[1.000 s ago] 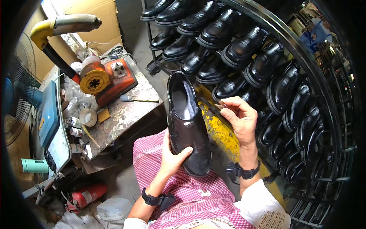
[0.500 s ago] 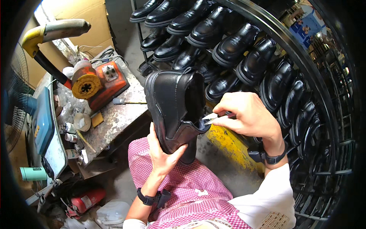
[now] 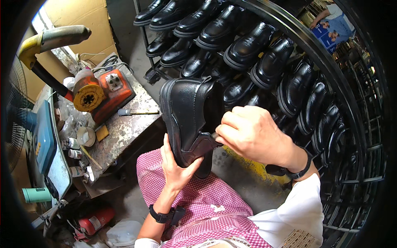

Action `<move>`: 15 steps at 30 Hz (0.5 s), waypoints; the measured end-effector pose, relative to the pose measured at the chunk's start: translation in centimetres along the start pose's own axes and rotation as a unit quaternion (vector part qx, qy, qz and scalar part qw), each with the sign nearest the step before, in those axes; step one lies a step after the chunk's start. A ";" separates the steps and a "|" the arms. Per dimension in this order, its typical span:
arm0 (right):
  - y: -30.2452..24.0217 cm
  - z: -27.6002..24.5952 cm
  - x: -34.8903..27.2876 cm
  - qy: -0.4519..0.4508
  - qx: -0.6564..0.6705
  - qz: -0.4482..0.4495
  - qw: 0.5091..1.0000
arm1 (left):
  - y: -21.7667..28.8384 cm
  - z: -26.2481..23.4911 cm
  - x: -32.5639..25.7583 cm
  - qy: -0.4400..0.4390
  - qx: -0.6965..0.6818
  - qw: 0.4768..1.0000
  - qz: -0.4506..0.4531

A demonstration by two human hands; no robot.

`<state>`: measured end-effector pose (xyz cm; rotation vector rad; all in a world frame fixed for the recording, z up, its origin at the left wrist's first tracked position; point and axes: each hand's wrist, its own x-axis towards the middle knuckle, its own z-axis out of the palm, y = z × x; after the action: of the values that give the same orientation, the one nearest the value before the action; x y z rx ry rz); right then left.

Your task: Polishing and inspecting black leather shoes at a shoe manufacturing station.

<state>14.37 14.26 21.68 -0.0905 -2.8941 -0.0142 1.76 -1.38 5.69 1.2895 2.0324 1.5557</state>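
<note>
A black leather shoe [image 3: 182,109] is held upright on its toe or heel end above my lap, its thick ridged sole turned to the left. My left hand [image 3: 175,169] is closed around its lower part, thumb on the upper and fingers against the sole. My right hand [image 3: 252,132] is at the shoe's opening edge, fingers curled and pinched together. Its back hides most of what it holds, a small two-pointed metal tool like thread snips, seen better half a second ago. Each wrist wears a black strap.
Racks of black shoes [image 3: 252,45] fill the far side and right. At left a paint-stained bench [image 3: 124,144] bears an orange power tool [image 3: 109,95], a brush [image 3: 136,112] and small bottles. A red fire extinguisher [image 3: 97,221] lies lower left. A person [image 3: 335,27] stands far right.
My right hand has turned over and moved slightly left, closer against the shoe's opening, so the tool's pointed tips no longer show. The left hand keeps its hold; the view has shifted slightly.
</note>
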 end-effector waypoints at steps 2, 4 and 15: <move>0.1 0.2 -0.6 0.051 0.018 0.039 0.998 | 0.0 0.1 -0.2 -0.012 -0.022 0.999 -0.029; 0.8 0.7 -1.2 0.178 0.085 0.090 0.976 | -0.1 -0.1 -0.3 -0.001 0.011 1.000 -0.008; -7.1 12.9 -11.6 0.213 0.692 0.451 0.522 | 2.2 4.7 -0.2 0.048 -0.253 0.947 -0.192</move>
<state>22.00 6.72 6.28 -1.0040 -1.2769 1.9440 6.08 1.45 5.77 0.5985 1.6401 1.7987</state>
